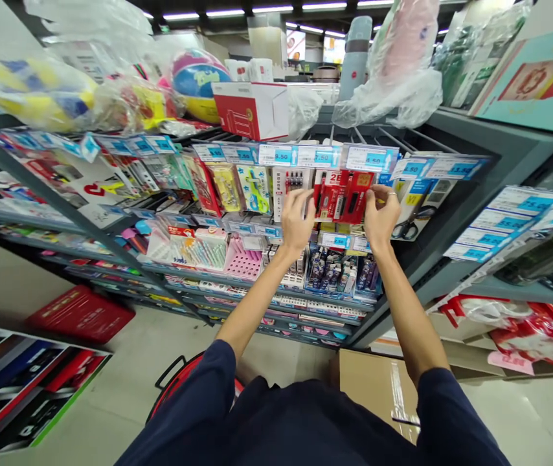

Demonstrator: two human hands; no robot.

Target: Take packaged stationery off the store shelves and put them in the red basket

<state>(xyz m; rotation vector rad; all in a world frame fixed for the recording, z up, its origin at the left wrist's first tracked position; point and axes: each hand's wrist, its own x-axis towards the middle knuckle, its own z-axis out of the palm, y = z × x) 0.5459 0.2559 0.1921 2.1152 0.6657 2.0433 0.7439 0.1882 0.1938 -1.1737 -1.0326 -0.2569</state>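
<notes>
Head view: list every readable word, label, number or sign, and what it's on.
"9.50": price tag above the white pack
"7.50": adjacent price tag, to its right
"4.50": next price tag rightward
"2B": red pack between left hand and right hand
"2.50": lower price tag
Too small or blurred: remaining tags, multicoloured ball lettering, other packaging print.

The red pack (342,194) reads "2B"; price tags (278,156) above read 9.50, 7.50 and 4.50.
</notes>
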